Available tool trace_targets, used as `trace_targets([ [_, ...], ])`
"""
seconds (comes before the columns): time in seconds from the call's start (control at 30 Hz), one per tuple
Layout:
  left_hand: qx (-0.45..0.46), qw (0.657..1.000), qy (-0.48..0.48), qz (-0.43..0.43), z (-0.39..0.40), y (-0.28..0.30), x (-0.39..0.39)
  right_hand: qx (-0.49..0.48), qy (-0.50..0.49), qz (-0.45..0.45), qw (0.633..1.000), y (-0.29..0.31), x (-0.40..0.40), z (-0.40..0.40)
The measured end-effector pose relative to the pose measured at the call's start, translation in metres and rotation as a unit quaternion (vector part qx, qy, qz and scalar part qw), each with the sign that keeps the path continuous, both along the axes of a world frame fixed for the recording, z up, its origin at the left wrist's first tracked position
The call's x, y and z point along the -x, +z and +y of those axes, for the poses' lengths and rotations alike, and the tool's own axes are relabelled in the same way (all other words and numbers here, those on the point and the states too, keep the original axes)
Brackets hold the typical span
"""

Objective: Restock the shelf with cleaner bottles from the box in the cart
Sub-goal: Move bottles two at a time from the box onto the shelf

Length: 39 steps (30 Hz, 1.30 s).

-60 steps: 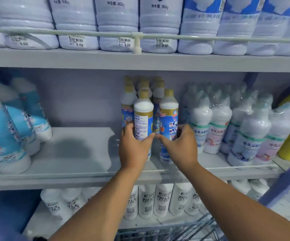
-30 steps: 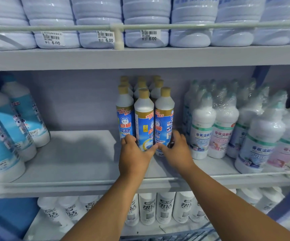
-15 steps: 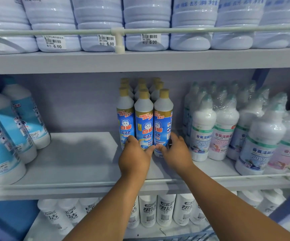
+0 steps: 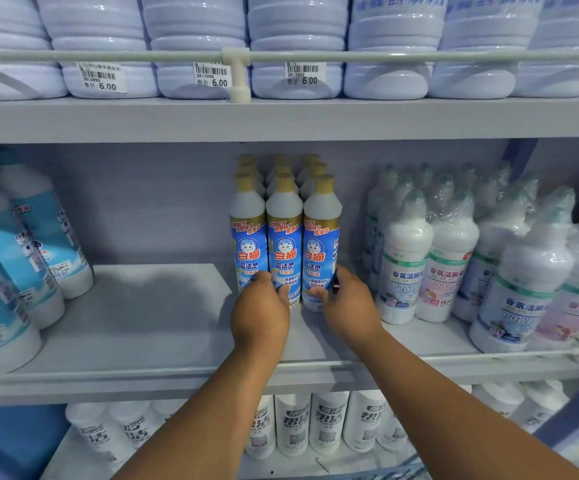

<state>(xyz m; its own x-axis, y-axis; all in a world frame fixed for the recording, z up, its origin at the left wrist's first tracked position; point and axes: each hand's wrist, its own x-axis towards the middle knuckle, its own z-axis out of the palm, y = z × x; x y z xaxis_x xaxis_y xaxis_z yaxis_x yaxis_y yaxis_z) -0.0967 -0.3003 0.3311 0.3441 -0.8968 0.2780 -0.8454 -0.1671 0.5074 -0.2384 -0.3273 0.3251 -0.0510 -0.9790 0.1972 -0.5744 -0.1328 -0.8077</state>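
Cleaner bottles with gold caps and blue cat labels stand in three rows on the middle shelf (image 4: 142,323). The front three are the left bottle (image 4: 246,237), the middle bottle (image 4: 284,244) and the right bottle (image 4: 321,244), all upright with labels facing me. My left hand (image 4: 260,315) holds the base of the middle bottle, its fingers also lying across the left bottle's foot. My right hand (image 4: 348,306) grips the base of the right bottle, thumb in front and fingers round its right side. The box and the inside of the cart are out of view.
White shrink-wrapped bottles (image 4: 406,258) stand close on the right. Large blue-labelled bottles (image 4: 28,237) lean at the left, with bare shelf between them and the cat bottles. A rail (image 4: 316,57) and price tags front the upper shelf. White bottles (image 4: 328,424) fill the shelf below.
The middle and right front bottles have been turned so their cat labels face forward. Both hands have slid down from the bottles' bodies to their bases. The view has shifted slightly.
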Motion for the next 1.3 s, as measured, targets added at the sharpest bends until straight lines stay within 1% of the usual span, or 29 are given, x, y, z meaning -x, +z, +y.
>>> trace_targets([
  [0.1, -0.005, 1.0, 0.003, -0.024, -0.001, -0.001, -0.001, -0.002, -0.007, 0.002, 1.0, -0.001, -0.001, 0.002],
  [0.3, 0.002, 1.0, -0.006, 0.009, -0.002, 0.001, -0.003, -0.014, -0.004, 0.011, 1.0, -0.006, -0.001, 0.0],
  [0.4, -0.018, 1.0, -0.014, -0.003, -0.005, 0.006, -0.003, 0.01, -0.007, 0.008, 1.0, -0.008, -0.003, 0.0],
  [0.5, -0.033, 0.999, -0.019, -0.011, -0.006, 0.009, -0.004, 0.024, -0.03, -0.005, 0.999, -0.002, -0.003, -0.004],
  [0.73, -0.024, 0.999, -0.028, -0.025, -0.002, 0.01, -0.003, 0.029, -0.015, 0.011, 0.999, 0.0, -0.003, -0.01],
  [0.8, -0.004, 0.999, -0.03, -0.021, 0.001, 0.009, -0.008, 0.033, -0.012, 0.019, 0.999, 0.0, -0.003, -0.012],
  [0.87, 0.044, 0.999, -0.017, 0.0, 0.006, 0.006, -0.017, 0.035, -0.009, 0.022, 0.999, -0.002, -0.003, -0.013],
  [0.97, 0.153, 0.985, 0.014, 0.08, 0.008, 0.002, -0.037, 0.028, -0.009, 0.013, 0.999, -0.004, -0.003, -0.013],
  [1.0, 0.17, 0.981, 0.012, 0.095, 0.007, 0.001, -0.043, 0.024, -0.01, 0.008, 1.0, -0.004, -0.003, -0.013],
  [1.03, 0.171, 0.98, 0.004, 0.103, 0.006, 0.001, -0.047, 0.02, -0.011, 0.002, 1.0, -0.003, -0.003, -0.012],
  [1.07, 0.153, 0.982, -0.007, 0.113, 0.003, 0.001, -0.051, 0.016, -0.011, -0.005, 1.0, -0.002, -0.003, -0.012],
  [1.17, 0.077, 0.979, -0.052, 0.182, -0.008, -0.001, -0.057, 0.007, -0.015, -0.004, 1.0, -0.001, -0.003, -0.012],
  [1.23, 0.062, 0.974, -0.075, 0.206, -0.013, -0.004, -0.062, 0.008, -0.015, 0.007, 1.0, -0.001, -0.004, -0.012],
  [1.3, 0.059, 0.972, -0.084, 0.211, -0.014, -0.007, -0.065, 0.006, -0.013, 0.014, 1.0, 0.0, -0.004, -0.011],
])
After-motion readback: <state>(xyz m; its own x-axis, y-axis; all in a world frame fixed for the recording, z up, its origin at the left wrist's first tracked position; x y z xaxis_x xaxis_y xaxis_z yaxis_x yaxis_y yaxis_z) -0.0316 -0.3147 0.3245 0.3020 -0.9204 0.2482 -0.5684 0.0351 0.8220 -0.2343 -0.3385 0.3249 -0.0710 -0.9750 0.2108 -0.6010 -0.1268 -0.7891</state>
